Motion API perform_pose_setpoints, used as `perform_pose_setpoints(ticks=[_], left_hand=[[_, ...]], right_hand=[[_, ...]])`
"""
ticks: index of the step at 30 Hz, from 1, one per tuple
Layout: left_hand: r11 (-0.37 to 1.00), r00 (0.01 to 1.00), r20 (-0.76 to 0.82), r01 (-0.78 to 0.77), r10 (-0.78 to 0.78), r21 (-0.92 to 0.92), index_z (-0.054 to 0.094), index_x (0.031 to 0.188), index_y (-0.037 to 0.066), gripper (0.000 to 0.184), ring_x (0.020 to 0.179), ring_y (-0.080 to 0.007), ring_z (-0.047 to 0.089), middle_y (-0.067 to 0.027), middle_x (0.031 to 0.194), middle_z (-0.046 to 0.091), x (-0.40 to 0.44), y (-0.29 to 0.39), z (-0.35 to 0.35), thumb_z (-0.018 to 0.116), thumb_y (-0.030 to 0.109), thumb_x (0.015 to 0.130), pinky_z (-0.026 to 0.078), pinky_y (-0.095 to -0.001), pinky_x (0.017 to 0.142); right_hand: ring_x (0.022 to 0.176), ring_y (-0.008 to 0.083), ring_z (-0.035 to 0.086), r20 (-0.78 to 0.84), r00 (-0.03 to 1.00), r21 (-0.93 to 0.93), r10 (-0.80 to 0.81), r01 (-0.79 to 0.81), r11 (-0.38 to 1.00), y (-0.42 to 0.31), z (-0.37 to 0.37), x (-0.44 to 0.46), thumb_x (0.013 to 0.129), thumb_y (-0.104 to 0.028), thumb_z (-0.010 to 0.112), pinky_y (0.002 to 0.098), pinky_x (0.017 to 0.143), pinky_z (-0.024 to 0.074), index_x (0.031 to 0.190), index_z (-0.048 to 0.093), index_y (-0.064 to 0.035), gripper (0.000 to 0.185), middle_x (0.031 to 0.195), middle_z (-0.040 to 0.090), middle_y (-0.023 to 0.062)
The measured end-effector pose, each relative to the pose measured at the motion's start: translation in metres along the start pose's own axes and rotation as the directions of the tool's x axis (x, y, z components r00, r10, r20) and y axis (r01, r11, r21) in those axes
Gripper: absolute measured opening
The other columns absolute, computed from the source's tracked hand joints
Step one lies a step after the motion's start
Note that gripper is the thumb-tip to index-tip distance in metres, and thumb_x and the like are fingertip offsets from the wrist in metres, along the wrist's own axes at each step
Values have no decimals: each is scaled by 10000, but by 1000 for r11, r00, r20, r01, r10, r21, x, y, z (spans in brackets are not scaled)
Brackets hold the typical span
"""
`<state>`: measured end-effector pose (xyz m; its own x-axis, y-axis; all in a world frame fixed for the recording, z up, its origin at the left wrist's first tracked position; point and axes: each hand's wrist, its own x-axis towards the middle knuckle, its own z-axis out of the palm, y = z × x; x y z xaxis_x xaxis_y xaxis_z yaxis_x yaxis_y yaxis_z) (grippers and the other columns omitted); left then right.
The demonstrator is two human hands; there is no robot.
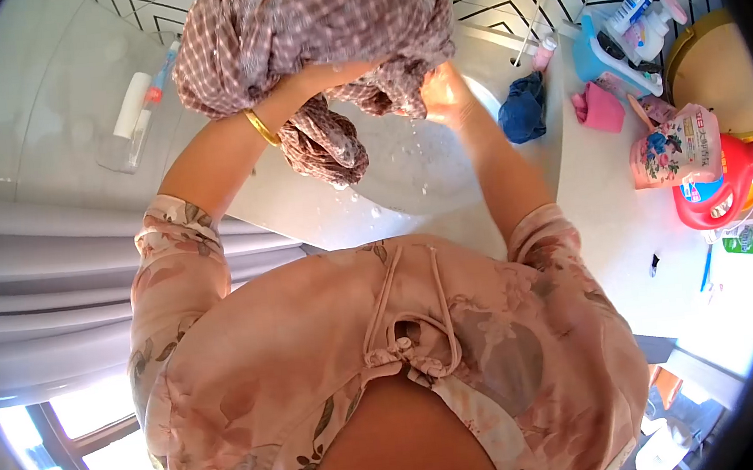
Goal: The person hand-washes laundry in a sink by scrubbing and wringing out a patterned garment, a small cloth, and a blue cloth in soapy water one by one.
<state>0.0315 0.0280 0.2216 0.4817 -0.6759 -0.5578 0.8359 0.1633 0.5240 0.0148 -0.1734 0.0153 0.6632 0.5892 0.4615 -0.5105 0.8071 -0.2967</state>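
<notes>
A wet bundle of brown-and-white checked cloth (pixel 304 26) is lifted above the white basin (pixel 407 174). My left hand (pixel 349 73), below a gold bangle on the wrist, holds the bundle from beneath. Folds of fabric cover most of its fingers. At the bundle's lower right edge, my right hand (pixel 447 94) is closed on the cloth. A twisted end of it hangs down between my arms, and water drops fall into the basin.
A dark blue cloth (pixel 523 109) lies on the basin's right rim. On the right counter are a pink cloth (pixel 599 107), a blue basket (pixel 607 58) with bottles, a floral pink container (pixel 676 148) and a red jug (pixel 730 186). Clear bottle (pixel 131 144) at left.
</notes>
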Motion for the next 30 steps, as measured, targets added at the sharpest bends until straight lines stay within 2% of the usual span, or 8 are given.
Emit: perform_pose_setpoints(ticks=[1,2,5,8,12,18,23,30], left_hand=[[999,999,-28,18,-19,-39,324,1333,176,449,1223,-325,348,-125,1329,381,1,1,3,368,302,904,313,-383,989],[943,995,-23,-81,93,323,335,1327,161,457,1217,-322,352,-128,1321,388,8,2,5,381,312,898,308,-388,989],[182,926,178,-248,332,951,360,1315,133,477,1197,-317,365,-135,1297,408,22,0,7,411,329,883,301,-401,982],[-270,836,441,-364,327,891,368,1310,136,477,1177,-321,377,-136,1277,420,12,-2,6,423,317,872,311,-409,967],[-611,629,756,-530,181,588,379,1304,140,478,1150,-327,394,-136,1251,436,2,-2,1,438,301,858,324,-420,946],[-810,223,975,-574,-19,115,396,1295,146,481,1109,-335,419,-137,1212,460,-1,-1,-22,462,278,838,343,-436,915],[-840,29,999,-543,-17,2,410,1287,150,485,1076,-342,440,-138,1180,480,9,-2,-41,482,258,820,359,-450,890],[-783,-125,987,-622,104,4,443,1257,175,511,948,-363,487,-133,1064,514,23,-11,-80,524,176,752,421,-465,752]], right_hand=[[1177,307,392,-257,947,-81,-193,178,981,31,32,13,712,-530,586,538,981,293,1255,408,-133,696,1267,444,110],[1181,323,382,-357,901,-8,-246,261,965,42,47,26,731,-527,562,554,993,259,1259,402,-132,679,1281,423,117],[1189,368,356,-491,794,108,-358,463,880,67,74,58,784,-521,491,609,1004,189,1273,383,-124,639,1315,374,133],[1207,400,319,-117,905,133,-410,423,896,67,72,61,759,-600,482,640,951,243,1313,326,-120,749,1330,336,162],[1128,306,422,-307,897,-18,-318,329,944,35,116,67,803,-464,512,460,857,409,1202,429,-101,546,1213,459,108],[1111,284,433,-542,762,-809,-355,-358,466,15,128,64,805,-409,520,420,862,401,1172,443,-98,487,1189,469,108],[1096,266,442,-533,743,-811,-405,-584,-5,28,106,59,807,-364,526,387,867,394,1146,455,-96,438,1169,478,108],[1076,240,455,-442,778,-721,-447,-604,-339,63,68,64,810,-300,535,340,873,384,1110,471,-92,371,1141,491,108]])
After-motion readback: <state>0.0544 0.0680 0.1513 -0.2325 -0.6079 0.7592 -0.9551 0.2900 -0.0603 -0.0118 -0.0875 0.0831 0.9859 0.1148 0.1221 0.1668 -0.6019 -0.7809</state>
